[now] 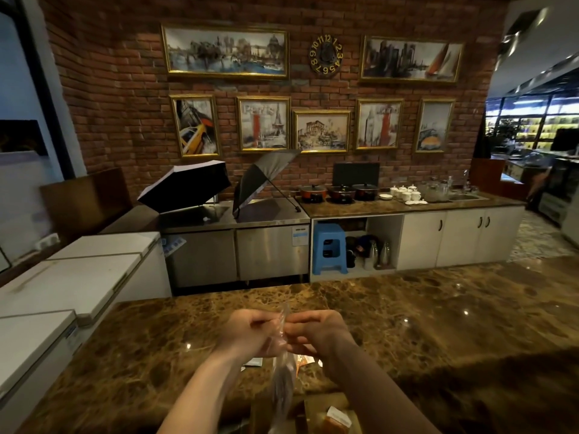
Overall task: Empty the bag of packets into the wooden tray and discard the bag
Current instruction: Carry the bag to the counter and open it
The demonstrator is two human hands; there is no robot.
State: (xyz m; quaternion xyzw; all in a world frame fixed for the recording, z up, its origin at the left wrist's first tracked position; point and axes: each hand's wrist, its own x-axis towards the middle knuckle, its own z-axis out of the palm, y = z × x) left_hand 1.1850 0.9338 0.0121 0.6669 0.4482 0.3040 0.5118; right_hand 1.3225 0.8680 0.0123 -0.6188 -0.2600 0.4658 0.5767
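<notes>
Both hands meet over the near edge of the marble counter. The left hand and the right hand each pinch the top of a clear plastic bag between fingers and thumb, one on either side of its mouth, as if pulling it open. The bag hangs straight down from the fingertips, thin and blurred; it looks slack and mostly see-through, so whether any packets remain inside cannot be told.

Directly below the hands, at the bottom of the view, a wooden tray shows partly, cut off by the frame. A packet with a white top and orange body lies in it, just below the right forearm. A little beyond the tray, just under the wrists, a few more packets lie loose on the counter, one pale and one orange.

Judging by this, the emptying looks underway or nearly done: at least one packet is in the tray, but some sit on the stone outside it and would need gathering. The bag is not yet discarded, and no bin is in view.

Far beyond the hands, across the floor, stand a steel cabinet with two open umbrellas and a brick wall of framed pictures.
</notes>
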